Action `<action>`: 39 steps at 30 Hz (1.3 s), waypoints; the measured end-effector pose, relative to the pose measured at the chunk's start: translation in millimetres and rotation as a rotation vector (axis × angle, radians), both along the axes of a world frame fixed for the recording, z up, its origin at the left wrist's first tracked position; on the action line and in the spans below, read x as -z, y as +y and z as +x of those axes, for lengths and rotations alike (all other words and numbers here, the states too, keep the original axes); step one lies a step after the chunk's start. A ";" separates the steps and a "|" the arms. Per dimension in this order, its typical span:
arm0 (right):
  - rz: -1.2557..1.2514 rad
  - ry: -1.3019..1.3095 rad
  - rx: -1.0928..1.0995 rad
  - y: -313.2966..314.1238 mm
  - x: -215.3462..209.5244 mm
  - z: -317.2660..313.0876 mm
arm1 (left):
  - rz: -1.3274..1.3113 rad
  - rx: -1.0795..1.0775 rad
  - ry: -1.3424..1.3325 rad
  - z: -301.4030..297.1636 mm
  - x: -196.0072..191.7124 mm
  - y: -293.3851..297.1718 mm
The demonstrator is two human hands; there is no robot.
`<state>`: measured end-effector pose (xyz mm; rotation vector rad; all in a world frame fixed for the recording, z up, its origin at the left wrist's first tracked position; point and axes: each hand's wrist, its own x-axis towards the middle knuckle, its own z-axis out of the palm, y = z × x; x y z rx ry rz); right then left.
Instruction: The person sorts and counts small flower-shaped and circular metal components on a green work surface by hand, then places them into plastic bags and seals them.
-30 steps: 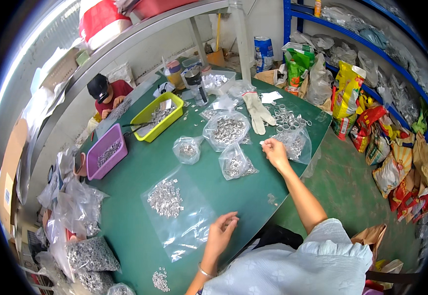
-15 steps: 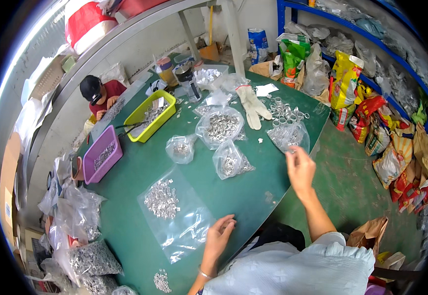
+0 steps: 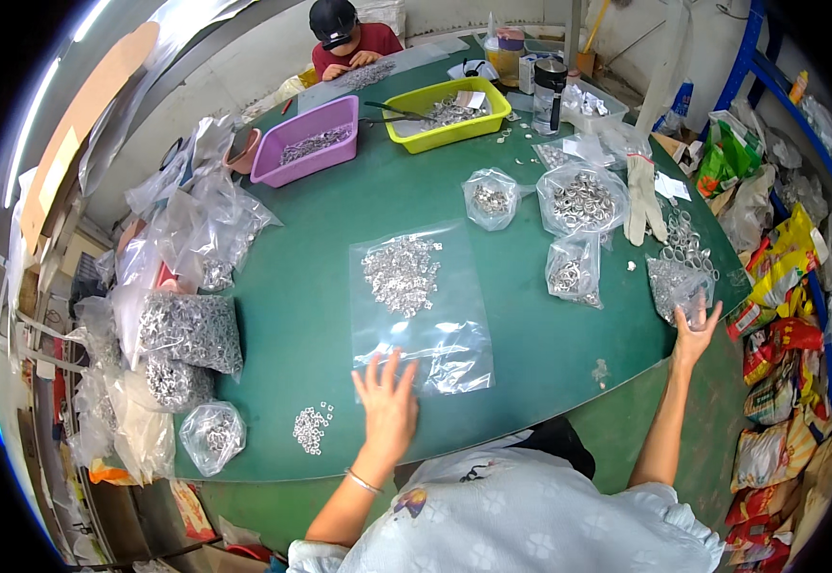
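Head view: your left hand lies flat, fingers spread, on the near edge of a large clear plastic bag at the middle of the green table, small metal rings heaped on its far half. Your right hand, fingers open, touches a small bag of rings at the table's right edge. Beyond sit more filled bags, a purple tray, a yellow tray and another person.
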<state>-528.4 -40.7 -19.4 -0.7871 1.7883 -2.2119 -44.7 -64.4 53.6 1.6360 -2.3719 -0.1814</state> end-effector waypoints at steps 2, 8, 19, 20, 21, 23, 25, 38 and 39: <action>0.158 0.124 0.043 -5.8 -1.6 -7.6 | -0.030 -0.015 0.072 20.4 11.3 -4.6; 0.145 0.289 -0.037 -25.1 -7.2 -16.2 | 0.089 0.137 0.031 42.1 1.3 -15.3; -0.267 0.101 -0.033 -27.8 -69.9 -26.8 | -0.020 0.365 -0.098 66.7 18.9 -25.2; -0.288 0.053 -0.073 -25.3 -91.1 -9.9 | -0.052 0.376 -0.063 69.9 24.0 -25.5; -0.262 0.019 -0.134 -18.1 -104.2 -1.5 | -0.056 0.360 0.014 69.8 24.0 -26.6; -0.215 -0.062 -0.279 -10.5 -119.7 15.0 | -0.073 0.316 0.163 66.2 18.9 -33.6; -0.165 -0.121 -0.446 -6.0 -123.3 37.4 | -0.139 0.226 0.281 54.6 6.7 -40.0; 0.465 -1.426 -1.567 -48.9 -113.6 277.5 | -0.351 0.007 0.704 -5.7 -26.1 -44.6; 0.463 -1.546 -1.626 -55.4 -99.1 285.6 | -0.354 0.003 0.726 -6.8 -27.7 -42.0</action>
